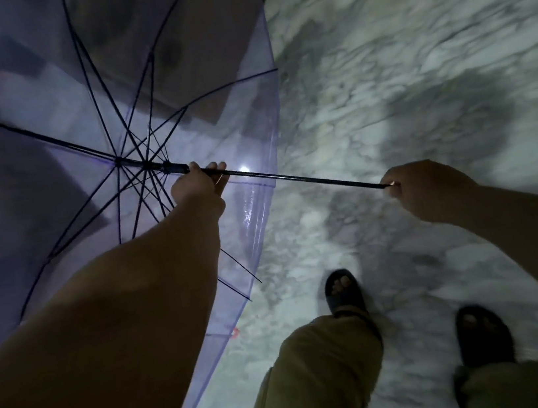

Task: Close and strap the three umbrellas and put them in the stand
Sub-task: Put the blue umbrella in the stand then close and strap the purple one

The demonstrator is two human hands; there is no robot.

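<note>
The left forearm (131, 313) reaches to a wide-open clear umbrella (43, 131) tipped on its side above the marbled floor (413, 62). The left hand (197, 186) clamps its dark shaft (291, 177) beside the runner; the right hand (428, 191) grips the handle end.

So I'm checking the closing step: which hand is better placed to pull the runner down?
Left. The left hand grips the shaft right beside the runner; the right hand holds the far handle end.
</note>
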